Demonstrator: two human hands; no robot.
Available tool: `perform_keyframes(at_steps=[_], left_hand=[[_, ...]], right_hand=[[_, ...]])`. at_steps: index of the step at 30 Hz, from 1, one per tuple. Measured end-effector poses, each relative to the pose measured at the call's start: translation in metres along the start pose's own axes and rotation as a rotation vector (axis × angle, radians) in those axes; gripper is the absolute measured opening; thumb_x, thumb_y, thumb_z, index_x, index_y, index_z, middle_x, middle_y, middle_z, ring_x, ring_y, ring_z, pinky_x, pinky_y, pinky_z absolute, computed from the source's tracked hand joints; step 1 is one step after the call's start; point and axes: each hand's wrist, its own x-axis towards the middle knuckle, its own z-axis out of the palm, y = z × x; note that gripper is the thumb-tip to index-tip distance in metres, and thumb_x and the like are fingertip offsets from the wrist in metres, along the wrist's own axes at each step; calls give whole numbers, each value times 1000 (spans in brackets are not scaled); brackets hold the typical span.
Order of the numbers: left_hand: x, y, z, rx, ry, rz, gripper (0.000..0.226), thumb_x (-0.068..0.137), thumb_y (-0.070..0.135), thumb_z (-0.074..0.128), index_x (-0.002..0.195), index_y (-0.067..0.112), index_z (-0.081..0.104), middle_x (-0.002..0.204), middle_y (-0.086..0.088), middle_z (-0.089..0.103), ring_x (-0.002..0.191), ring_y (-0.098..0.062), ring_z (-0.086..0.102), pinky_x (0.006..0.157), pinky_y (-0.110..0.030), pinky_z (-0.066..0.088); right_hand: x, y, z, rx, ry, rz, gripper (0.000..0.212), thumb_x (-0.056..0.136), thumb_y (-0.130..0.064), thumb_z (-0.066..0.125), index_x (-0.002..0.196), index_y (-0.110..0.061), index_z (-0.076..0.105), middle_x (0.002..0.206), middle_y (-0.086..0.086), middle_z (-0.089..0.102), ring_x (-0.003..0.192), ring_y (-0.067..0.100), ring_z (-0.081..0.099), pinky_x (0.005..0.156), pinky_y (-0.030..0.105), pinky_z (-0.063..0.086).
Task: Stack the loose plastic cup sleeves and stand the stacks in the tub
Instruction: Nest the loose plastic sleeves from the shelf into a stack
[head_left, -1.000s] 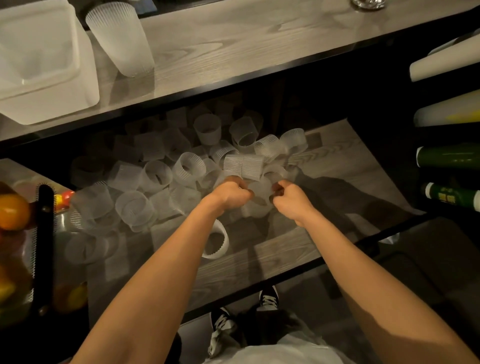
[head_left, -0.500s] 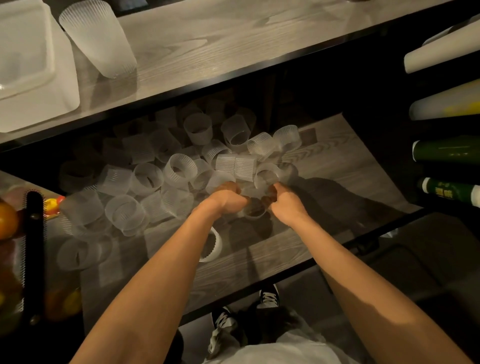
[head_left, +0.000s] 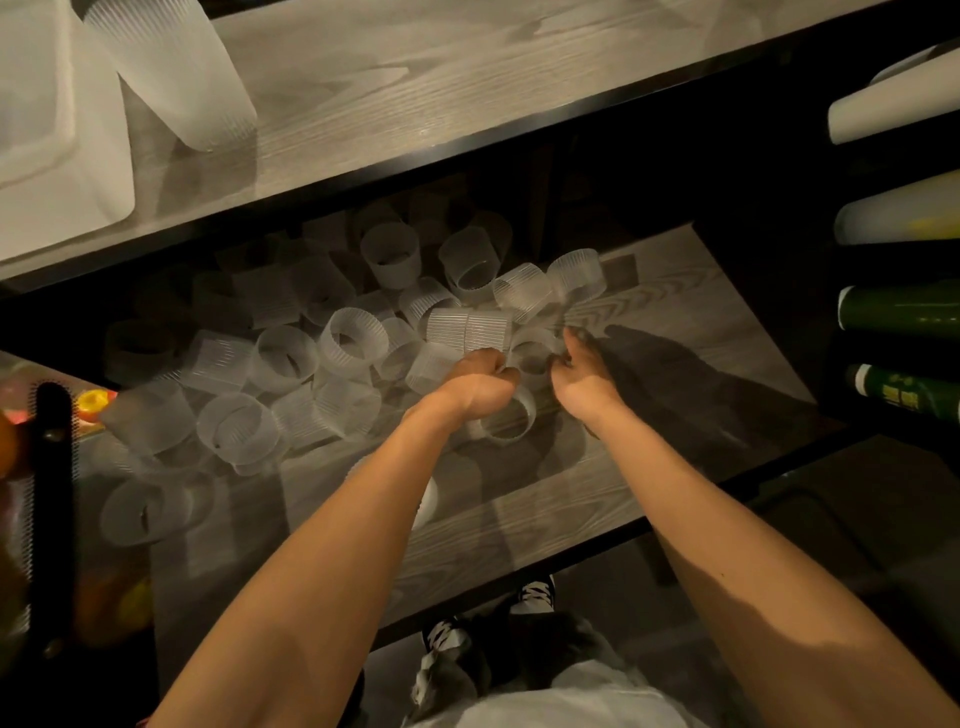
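Several frosted ribbed cup sleeves (head_left: 353, 340) lie loose in a pile on the lower wooden shelf (head_left: 675, 322). My left hand (head_left: 478, 382) is curled at the pile's near edge and grips one sleeve (head_left: 511, 423) that shows just below its knuckles. My right hand (head_left: 584, 376) is beside it, a little apart, and its fingertips pinch the rim of another sleeve (head_left: 535, 351). The white tub (head_left: 78, 176) stands on the upper shelf at the far left, with a tall stack of sleeves (head_left: 171, 67) leaning next to it.
The upper shelf's dark front edge (head_left: 467, 140) overhangs the back of the pile. Rolls and green bottles (head_left: 904, 312) lie in a rack on the right. A container with fruit and a black handle (head_left: 52, 467) is at the left. One sleeve (head_left: 428, 501) lies under my left forearm.
My hands have drawn slightly apart; the right hand moved right and its fingers reached up to a sleeve's rim. The view shifted a little, so the shelves appear lower and further left.
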Motion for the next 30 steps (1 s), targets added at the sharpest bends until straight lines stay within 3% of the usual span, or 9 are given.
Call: perform_keyframes(at_steps=[3,5,9,12,15,18,21,23,30], left_hand=[[3,-1,8,-134,-15,16,45,100,26,56,143,16,50,142,-6,56,131,-24,53,110,-38,44],[4,-2,11,-234,15,24,47,97,26,61,142,19,51,141,-4,57,131,-22,54,111,-39,45],[5,2,6,-500,179,45,25,95,12,55,118,19,61,109,-3,67,101,-21,67,90,-35,56],[2,3,-3,-726,227,-11,11,97,15,58,107,20,60,107,-8,71,91,-20,72,84,-39,59],[-2,-7,-12,-708,196,-77,27,90,24,73,114,17,62,98,-6,71,83,-18,69,82,-42,60],[-15,-21,-21,-686,88,-70,36,86,16,77,119,13,62,96,-6,70,76,-12,65,66,-28,54],[-24,-33,-23,-545,45,-30,47,80,10,80,122,15,61,106,-2,72,92,-13,67,71,-23,51],[-25,-37,-20,-479,67,4,56,75,3,82,125,13,60,112,-2,70,94,-12,66,69,-20,50],[-20,-39,-8,-190,71,119,70,70,-7,81,132,13,55,125,-8,61,82,-10,59,75,-26,56]], right_hand=[[-1,-1,1,129,40,4,53,106,-28,41,158,-22,30,164,8,27,148,27,32,115,35,31],[-5,-2,1,245,77,-14,48,106,-30,44,152,-17,41,159,8,35,143,25,40,114,34,35],[-15,-11,-9,372,169,-46,33,103,-37,49,126,-17,61,128,7,61,116,25,58,90,34,45],[-20,-19,-17,493,198,-45,30,95,-39,62,106,-11,63,100,8,68,94,23,63,82,40,50],[-24,-18,-18,503,48,-86,23,88,-30,71,96,-12,60,88,4,63,84,19,59,80,37,51],[-31,-12,-18,464,-77,-85,25,86,-19,75,104,-19,58,104,3,62,100,19,62,90,37,53],[-38,-1,-14,385,-166,-100,46,81,-10,79,119,-18,56,117,5,63,110,18,62,92,35,53],[-40,4,-8,259,-176,-126,60,72,-9,82,123,-21,54,124,6,62,118,20,59,99,41,52],[-50,3,1,-149,-94,-290,80,73,4,71,145,-15,41,128,4,61,120,22,59,97,29,49]])
